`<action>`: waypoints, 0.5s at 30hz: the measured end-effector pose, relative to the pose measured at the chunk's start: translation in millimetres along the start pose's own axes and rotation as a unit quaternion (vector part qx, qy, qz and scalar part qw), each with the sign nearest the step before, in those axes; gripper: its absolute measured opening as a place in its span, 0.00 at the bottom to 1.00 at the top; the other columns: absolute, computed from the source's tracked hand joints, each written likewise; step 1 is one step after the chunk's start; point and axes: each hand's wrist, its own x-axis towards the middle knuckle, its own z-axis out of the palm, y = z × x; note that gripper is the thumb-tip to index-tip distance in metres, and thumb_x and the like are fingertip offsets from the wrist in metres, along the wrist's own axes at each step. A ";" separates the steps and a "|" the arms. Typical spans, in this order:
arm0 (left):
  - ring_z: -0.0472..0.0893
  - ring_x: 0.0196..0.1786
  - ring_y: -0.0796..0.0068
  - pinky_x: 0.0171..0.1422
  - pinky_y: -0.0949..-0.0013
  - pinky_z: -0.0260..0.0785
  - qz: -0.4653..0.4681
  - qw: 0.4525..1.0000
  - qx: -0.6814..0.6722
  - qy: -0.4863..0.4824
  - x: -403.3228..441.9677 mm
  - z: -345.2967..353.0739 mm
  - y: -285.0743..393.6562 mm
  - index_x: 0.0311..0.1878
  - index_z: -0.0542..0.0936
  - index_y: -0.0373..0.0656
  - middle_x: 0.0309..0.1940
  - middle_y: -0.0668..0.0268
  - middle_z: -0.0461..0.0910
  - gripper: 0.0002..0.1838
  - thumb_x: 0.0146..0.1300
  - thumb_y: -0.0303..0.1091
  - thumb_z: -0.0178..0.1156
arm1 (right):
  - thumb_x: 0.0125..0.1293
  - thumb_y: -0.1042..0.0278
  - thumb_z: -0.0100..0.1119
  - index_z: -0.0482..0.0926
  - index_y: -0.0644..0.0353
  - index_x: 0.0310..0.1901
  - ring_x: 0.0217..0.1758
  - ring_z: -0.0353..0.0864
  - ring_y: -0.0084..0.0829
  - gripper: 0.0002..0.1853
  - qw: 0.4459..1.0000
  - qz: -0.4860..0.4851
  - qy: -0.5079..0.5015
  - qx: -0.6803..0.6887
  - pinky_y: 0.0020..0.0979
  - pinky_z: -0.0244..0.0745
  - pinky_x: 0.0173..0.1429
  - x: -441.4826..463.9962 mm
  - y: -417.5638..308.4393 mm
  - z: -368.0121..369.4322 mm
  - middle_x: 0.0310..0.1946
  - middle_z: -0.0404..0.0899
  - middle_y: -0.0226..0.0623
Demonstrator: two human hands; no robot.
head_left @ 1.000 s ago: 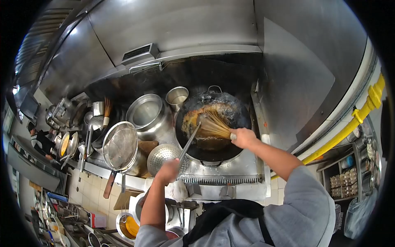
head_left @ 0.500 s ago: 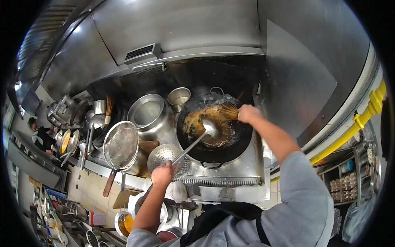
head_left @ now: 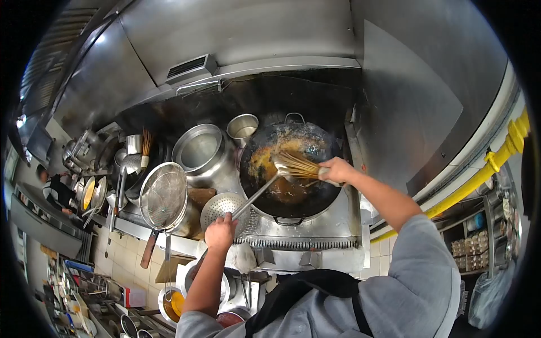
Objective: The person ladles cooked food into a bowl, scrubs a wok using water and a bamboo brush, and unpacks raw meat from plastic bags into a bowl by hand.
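A large black wok point(head_left: 315, 205) with brown, foamy liquid sits on the steel stove. My right hand point(head_left: 337, 171) grips a bamboo brush point(head_left: 298, 166) at its bound end, and the bristles spread over the middle of the wok. My left hand point(head_left: 221, 232) is closed around the handle of a metal ladle point(head_left: 260, 192). The ladle's bowl is in the wok, partly hidden by the bristles. Under the ladle handle lies a perforated strainer point(head_left: 221, 209), close to my left hand.
Left of the wok stand a large steel pot point(head_left: 197, 149) and a small one point(head_left: 243, 127). A round mesh sieve point(head_left: 163, 194) rests further left, near a second bamboo brush point(head_left: 146, 147). Another person point(head_left: 56, 190) is at the far left. A yellow pipe point(head_left: 496, 159) runs along the right.
Since half a second ago, the brush has swung left over the ladle's bowl, which was uncovered then. My left hand has shifted slightly left and down.
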 end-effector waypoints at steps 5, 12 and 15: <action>0.84 0.37 0.51 0.40 0.52 0.77 -0.045 0.998 -0.023 -0.029 16.5 12.4 7.1 0.42 0.78 0.42 0.35 0.54 0.82 0.20 0.67 0.52 0.54 | 0.51 0.52 0.68 0.80 0.46 0.59 0.54 0.81 0.44 0.30 0.994 -0.027 0.101 0.040 0.37 0.75 0.61 -11.2 -17.6 -11.8 0.51 0.82 0.45; 0.83 0.37 0.50 0.42 0.50 0.76 -0.052 0.998 -0.042 -0.020 18.8 11.8 7.3 0.37 0.79 0.41 0.35 0.54 0.83 0.21 0.66 0.53 0.55 | 0.56 0.57 0.62 0.84 0.47 0.49 0.51 0.84 0.38 0.18 0.988 0.028 0.020 -0.153 0.40 0.77 0.58 -3.5 -15.5 -13.5 0.45 0.85 0.39; 0.83 0.35 0.54 0.39 0.54 0.75 -0.005 0.999 -0.026 0.047 19.8 12.9 -17.1 0.41 0.81 0.44 0.33 0.59 0.82 0.21 0.63 0.54 0.59 | 0.52 0.53 0.66 0.84 0.50 0.52 0.53 0.83 0.42 0.24 0.994 -0.003 0.106 0.002 0.39 0.76 0.59 -0.7 -9.8 -11.6 0.48 0.84 0.42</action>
